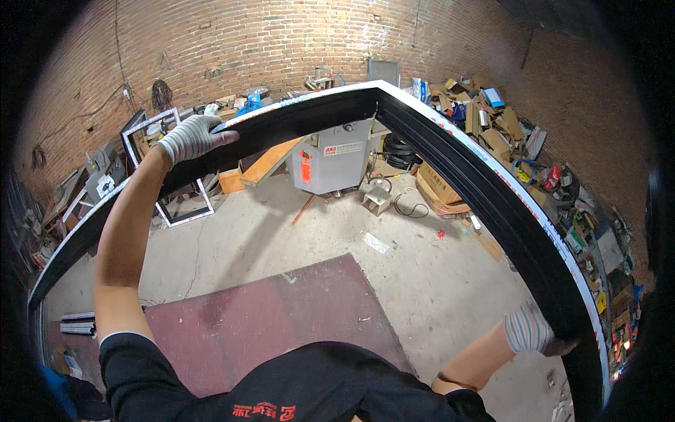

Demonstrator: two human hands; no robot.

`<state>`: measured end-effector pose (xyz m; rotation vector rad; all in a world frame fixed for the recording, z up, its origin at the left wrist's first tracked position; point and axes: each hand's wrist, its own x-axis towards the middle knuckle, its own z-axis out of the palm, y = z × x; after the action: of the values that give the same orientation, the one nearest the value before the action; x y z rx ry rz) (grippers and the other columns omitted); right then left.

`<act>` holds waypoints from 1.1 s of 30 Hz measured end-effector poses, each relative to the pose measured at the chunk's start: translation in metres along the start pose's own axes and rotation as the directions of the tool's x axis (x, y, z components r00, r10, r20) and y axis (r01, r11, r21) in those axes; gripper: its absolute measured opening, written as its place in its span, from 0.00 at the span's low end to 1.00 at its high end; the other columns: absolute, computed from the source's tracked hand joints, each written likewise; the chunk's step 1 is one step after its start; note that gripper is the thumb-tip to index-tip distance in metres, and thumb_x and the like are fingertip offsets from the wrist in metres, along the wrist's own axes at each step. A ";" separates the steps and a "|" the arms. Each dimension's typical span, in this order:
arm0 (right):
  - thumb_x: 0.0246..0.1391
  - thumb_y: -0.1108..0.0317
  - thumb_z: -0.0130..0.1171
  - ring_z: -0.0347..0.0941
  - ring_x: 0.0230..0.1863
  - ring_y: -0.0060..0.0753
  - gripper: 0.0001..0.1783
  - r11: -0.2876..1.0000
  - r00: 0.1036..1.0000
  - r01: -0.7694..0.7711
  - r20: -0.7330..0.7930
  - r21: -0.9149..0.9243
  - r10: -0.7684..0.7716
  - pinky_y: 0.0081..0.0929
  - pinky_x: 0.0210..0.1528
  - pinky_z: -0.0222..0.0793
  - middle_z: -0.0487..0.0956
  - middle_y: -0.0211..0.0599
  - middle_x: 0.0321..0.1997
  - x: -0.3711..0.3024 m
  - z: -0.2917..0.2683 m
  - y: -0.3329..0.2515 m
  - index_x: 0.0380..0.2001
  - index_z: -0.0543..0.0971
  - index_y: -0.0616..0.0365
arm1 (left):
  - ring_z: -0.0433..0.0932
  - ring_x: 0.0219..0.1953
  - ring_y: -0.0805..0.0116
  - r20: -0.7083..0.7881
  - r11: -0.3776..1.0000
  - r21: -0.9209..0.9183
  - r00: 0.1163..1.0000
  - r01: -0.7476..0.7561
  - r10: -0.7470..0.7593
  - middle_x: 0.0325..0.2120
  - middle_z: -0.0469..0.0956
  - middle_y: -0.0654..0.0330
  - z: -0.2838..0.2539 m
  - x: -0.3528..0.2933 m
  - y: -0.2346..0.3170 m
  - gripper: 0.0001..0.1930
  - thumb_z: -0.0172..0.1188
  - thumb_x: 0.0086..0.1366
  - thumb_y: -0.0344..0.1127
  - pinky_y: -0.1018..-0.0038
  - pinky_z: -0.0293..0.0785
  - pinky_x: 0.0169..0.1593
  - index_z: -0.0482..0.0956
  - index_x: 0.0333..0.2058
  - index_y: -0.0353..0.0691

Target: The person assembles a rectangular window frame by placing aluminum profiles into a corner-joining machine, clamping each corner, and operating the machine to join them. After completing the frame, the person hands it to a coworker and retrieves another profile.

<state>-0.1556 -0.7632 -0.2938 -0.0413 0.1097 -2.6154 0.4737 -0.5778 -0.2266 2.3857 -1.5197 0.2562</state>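
Black frame [485,197] is spanning most of my view from the head camera, its two long bars meeting at a corner on the far side and bowing toward me in the fisheye; it is standing out in front of the torso, above the floor [232,260], with a whitish strip running along its outer edge. I'm gripping the left bar with my left hand [193,138], which is wearing a striped glove; its thumb is lying along the black inner face while its fingers are curling over the top edge, partly out of my sight. My right hand [532,330], gloved to match, is clasping the right bar low down, near the lower right, its fingers bending around the inner edge, though I can't tell exactly how far they are wrapping. Beneath the frame, a dark red board [316,295] is lying flat. Beyond that, a grey machine [330,162] is standing with a black coil [401,151] and a cardboard box [439,186] on its right. A smaller frame [190,217] is showing past the left bar, and a brick wall [281,35] is rising behind everything.
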 end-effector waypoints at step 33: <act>0.62 0.59 0.57 0.85 0.47 0.56 0.29 0.414 0.390 -0.490 0.232 -0.767 0.891 0.53 0.49 0.86 0.83 0.55 0.53 0.010 -0.071 0.987 0.62 0.75 0.64 | 0.82 0.59 0.42 0.199 0.857 0.077 0.835 0.509 -0.514 0.56 0.82 0.35 0.366 0.677 -0.154 0.52 0.70 0.59 0.70 0.60 0.76 0.64 0.73 0.66 0.27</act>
<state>0.3243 -1.6147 -0.4494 -0.8856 0.5710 -1.4029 0.8964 -1.2199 -0.3866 2.7977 -0.8855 -0.1111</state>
